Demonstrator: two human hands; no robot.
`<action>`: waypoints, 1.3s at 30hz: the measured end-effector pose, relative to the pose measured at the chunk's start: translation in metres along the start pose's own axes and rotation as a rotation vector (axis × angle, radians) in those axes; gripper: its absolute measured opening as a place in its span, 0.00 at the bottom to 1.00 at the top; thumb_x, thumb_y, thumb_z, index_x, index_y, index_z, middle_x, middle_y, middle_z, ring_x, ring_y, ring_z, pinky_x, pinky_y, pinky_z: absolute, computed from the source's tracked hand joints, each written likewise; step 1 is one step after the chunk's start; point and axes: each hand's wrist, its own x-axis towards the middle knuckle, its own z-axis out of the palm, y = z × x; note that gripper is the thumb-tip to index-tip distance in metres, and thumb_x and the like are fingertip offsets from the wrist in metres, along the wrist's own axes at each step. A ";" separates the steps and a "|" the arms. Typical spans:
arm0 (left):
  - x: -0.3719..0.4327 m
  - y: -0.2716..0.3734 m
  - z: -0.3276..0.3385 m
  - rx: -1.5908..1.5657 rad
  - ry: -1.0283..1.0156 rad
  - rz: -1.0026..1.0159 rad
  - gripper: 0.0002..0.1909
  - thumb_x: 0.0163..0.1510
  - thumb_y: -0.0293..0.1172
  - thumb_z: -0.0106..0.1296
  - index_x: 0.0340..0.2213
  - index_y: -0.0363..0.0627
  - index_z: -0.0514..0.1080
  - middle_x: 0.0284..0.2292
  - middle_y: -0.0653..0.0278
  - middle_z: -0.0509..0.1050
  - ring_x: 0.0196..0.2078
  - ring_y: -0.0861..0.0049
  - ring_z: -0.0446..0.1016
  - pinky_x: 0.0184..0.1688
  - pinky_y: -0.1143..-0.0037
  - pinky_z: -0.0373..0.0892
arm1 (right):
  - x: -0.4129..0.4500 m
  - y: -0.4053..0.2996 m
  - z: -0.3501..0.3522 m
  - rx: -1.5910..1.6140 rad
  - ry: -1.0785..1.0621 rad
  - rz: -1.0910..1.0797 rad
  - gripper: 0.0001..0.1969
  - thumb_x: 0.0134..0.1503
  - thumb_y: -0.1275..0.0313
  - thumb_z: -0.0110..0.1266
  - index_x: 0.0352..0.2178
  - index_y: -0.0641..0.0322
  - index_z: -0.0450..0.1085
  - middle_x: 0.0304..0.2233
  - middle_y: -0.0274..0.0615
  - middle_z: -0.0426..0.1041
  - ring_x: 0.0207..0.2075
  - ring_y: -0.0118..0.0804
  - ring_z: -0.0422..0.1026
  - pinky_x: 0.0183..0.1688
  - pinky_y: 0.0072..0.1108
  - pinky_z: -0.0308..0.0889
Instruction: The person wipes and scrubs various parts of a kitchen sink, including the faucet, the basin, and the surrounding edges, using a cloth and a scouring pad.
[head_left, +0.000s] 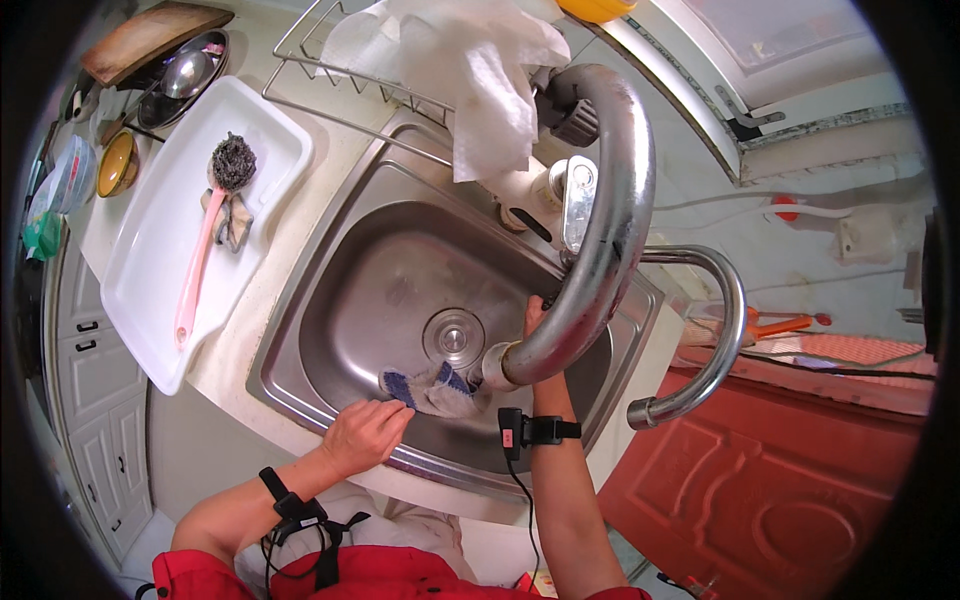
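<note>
My left hand (369, 436) is at the front rim of the stainless steel sink (352, 270), its fingers curled beside a grey and blue cloth (442, 391); whether it grips anything is unclear. The cloth lies wet-looking in the basin, in front of the round drain strainer (453, 339). Reaching across the sink's right part, my right hand (534, 313) is mostly hidden behind the thick curved metal faucet (634, 187); something dark shows at its fingertips. A lever handle (580, 202) stands at the faucet's base.
Left of the sink, a white plastic tray (139, 300) holds a pink-handled scouring brush (199, 262) and a small rag (234, 223). Behind stands a wire rack (352, 75) draped with white cloth (487, 82). A thinner curved spout (731, 300) rises at the right, near a red panel (772, 480).
</note>
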 end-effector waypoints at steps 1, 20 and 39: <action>0.000 0.000 0.000 0.003 -0.001 -0.005 0.11 0.40 0.26 0.54 0.31 0.42 0.72 0.30 0.63 0.73 0.29 0.72 0.72 0.31 0.75 0.67 | -0.002 -0.002 -0.006 -0.011 0.017 -0.030 0.42 0.42 0.62 0.50 0.58 0.59 0.41 0.16 0.57 0.69 0.20 0.60 0.69 0.26 0.43 0.63; -0.002 -0.004 0.003 0.022 0.031 0.022 0.12 0.41 0.27 0.52 0.32 0.41 0.70 0.32 0.64 0.71 0.30 0.76 0.70 0.31 0.77 0.66 | 0.002 -0.028 -0.052 0.020 -0.290 0.102 0.45 0.40 0.69 0.48 0.59 0.56 0.35 0.19 0.62 0.69 0.22 0.62 0.69 0.28 0.42 0.62; 0.001 -0.001 0.000 0.020 -0.002 0.010 0.14 0.41 0.26 0.52 0.33 0.41 0.70 0.32 0.62 0.71 0.30 0.74 0.71 0.31 0.77 0.66 | 0.032 0.049 -0.057 0.207 -0.117 -0.501 0.42 0.36 0.70 0.54 0.57 0.43 0.49 0.15 0.49 0.67 0.18 0.52 0.67 0.22 0.36 0.61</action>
